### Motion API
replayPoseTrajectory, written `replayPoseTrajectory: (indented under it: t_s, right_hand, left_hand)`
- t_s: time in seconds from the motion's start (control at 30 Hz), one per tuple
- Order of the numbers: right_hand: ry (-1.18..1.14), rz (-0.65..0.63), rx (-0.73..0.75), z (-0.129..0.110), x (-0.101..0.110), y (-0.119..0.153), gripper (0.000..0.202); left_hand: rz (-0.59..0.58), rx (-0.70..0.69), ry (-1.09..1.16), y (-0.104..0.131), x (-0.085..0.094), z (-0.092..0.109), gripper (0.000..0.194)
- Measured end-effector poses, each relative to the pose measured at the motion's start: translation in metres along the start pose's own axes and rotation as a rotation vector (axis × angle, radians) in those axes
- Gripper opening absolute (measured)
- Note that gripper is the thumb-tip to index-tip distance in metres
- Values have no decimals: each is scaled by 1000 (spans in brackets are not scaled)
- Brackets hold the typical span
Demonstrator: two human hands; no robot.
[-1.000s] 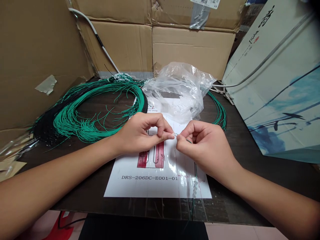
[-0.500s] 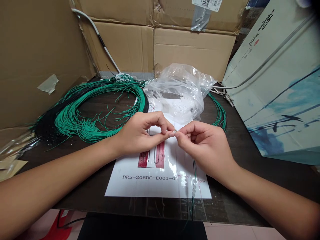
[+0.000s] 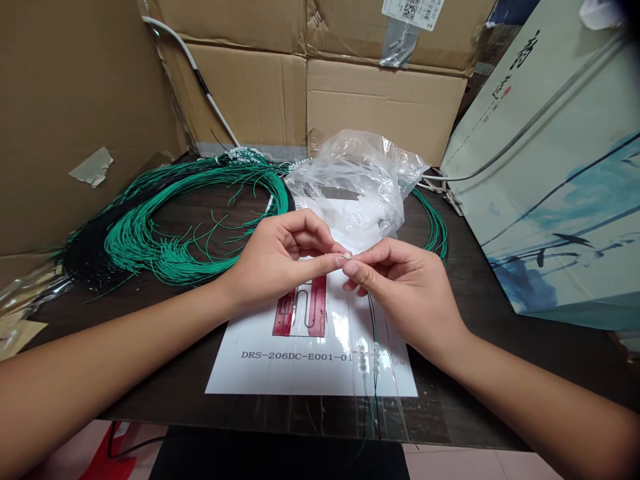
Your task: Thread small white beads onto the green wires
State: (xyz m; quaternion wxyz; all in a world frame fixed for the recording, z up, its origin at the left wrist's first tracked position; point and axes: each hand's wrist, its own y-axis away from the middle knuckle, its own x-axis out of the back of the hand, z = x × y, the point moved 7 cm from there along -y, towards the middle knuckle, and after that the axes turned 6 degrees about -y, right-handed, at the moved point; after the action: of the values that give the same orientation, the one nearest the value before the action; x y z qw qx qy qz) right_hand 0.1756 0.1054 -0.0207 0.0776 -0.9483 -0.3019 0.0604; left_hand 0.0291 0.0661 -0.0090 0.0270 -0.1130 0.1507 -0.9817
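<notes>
My left hand (image 3: 285, 257) is closed in a pinch at a small white bead (image 3: 347, 256), in front of the sheet's middle. Facing it, with fingertips almost meeting, my right hand (image 3: 400, 273) pinches a pair of thin green and black wires (image 3: 372, 313). The wires hang below the right hand over the table's front edge. Several white beads (image 3: 376, 360) are strung on them partway down. The wire ends between my fingertips are too small to make out clearly.
A printed sheet (image 3: 235, 380) lies under clear film on the dark table (image 3: 465, 400). Behind are a clear plastic bag (image 3: 350, 167) of white beads and a big coil of green and black wires (image 3: 135, 227). Cardboard (image 3: 385, 100) walls the back; a pale printed bag (image 3: 550, 200) stands right.
My hands have shifted slightly left and up, and the white bead shows more between the fingertips. The hanging wires and their beads have swung left and up a little.
</notes>
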Motion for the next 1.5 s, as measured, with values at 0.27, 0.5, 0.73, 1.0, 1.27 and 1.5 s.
replayPoseTrajectory:
  t_s: [0.27, 0.5, 0.73, 1.0, 1.27, 1.5]
  right_hand:
    - [-137, -33, 2, 6, 0, -4, 22]
    - [-177, -35, 8, 6, -1, -2, 20]
    - [-125, -40, 60, 3, 0, -3, 18]
    - [-5, 25, 140, -9, 2, 0, 16]
    - [15, 12, 158, -13, 0, 3, 16]
    - [16, 0, 155, -10, 0, 4, 13]
  left_hand:
    - [35, -10, 92, -2, 0, 1, 14]
    - [-45, 40, 142, -1, -4, -4, 13]
    - [-54, 95, 221, -2, -5, -8, 9]
    - [-87, 174, 425, -2, -7, -16, 13]
    - [-128, 169, 438, -1, -10, -15, 13]
    - [-143, 166, 439, -1, -11, -16, 14]
